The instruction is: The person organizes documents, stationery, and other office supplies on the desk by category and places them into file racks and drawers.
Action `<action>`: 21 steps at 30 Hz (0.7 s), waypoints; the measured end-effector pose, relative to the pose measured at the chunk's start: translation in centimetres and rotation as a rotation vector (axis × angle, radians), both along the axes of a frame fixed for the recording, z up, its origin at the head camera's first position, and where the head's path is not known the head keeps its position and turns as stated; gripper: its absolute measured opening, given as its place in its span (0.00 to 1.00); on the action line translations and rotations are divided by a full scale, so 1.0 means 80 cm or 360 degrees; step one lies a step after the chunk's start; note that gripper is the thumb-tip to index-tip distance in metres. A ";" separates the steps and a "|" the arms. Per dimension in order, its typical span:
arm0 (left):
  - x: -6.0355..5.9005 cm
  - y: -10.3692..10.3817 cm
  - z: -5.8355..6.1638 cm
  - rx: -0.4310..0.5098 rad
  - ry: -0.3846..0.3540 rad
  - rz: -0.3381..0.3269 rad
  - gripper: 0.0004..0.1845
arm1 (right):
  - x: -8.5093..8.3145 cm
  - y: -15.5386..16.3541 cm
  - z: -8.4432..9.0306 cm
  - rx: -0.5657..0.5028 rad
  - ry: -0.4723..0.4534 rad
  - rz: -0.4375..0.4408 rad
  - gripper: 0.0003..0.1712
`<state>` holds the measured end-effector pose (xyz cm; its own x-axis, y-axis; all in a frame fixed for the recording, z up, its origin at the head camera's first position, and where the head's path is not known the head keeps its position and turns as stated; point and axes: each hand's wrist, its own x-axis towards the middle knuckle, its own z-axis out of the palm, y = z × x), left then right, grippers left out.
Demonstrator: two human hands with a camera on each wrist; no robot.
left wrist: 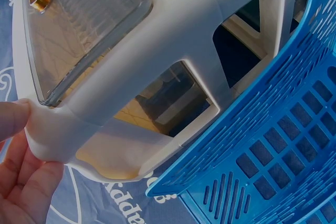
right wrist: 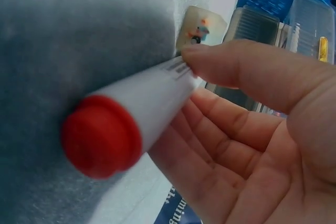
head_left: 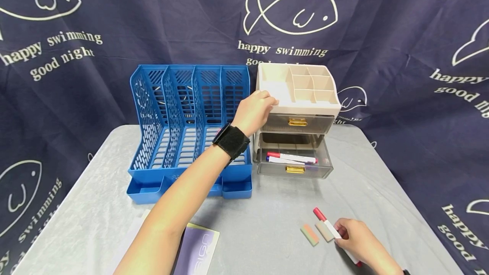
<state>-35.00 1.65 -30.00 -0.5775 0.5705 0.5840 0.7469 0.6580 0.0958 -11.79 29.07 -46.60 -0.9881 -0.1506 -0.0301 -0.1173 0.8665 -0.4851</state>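
Going left to right. Purple notebook lying at the near tabletop edge, under the left forearm. Blue file rack standing at rear left, slotted dividers upright, tray at its front.

Left hand reaching over the rack's right end, grip closing on the upper left corner of the beige drawer organizer; in the left wrist view, fingertips pressing against that corner moulding. Organizer sitting touching or just beside the rack; cannot tell which. Upper drawer closed, lower drawer pulled out, carrying markers lying flat.

Two small erasers lying on the tabletop just left of the right hand. Right hand at the near right, grip pinching the red-capped marker by the white barrel, thumb on top, fingers curled under; red cap pointing away, toward the organizer.

Handling judgement: marker looking light, rigid, smooth plastic, likely slippery and prone to rolling; taking hold mid-barrel as now, not by the cap, which could pull off. Organizer looking light and hollow, likely sliding if pushed.

Tabletop covered in grey cloth, looking soft, slightly wrinkled, probably decent friction. Navy fish-print curtain hanging behind and at both sides.
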 end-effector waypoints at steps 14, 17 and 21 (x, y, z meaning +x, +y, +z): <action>0.000 0.001 0.000 -0.0007 0.0003 0.0002 0.11 | -0.004 0.006 0.027 0.0110 0.0082 -0.0014 0.12; 0.000 0.001 0.000 -0.0009 0.0002 -0.0001 0.11 | -0.005 0.006 0.037 0.0108 0.0157 0.0013 0.13; 0.000 0.001 0.000 -0.0009 0.0002 0.0003 0.11 | -0.008 0.004 0.049 0.0123 0.0283 0.0072 0.14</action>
<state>-35.04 1.70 -30.01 -0.5780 0.5724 0.5816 0.7456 0.6601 0.0913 -12.45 29.41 -42.72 -0.9713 -0.1987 0.1311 -0.2346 0.8923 -0.3856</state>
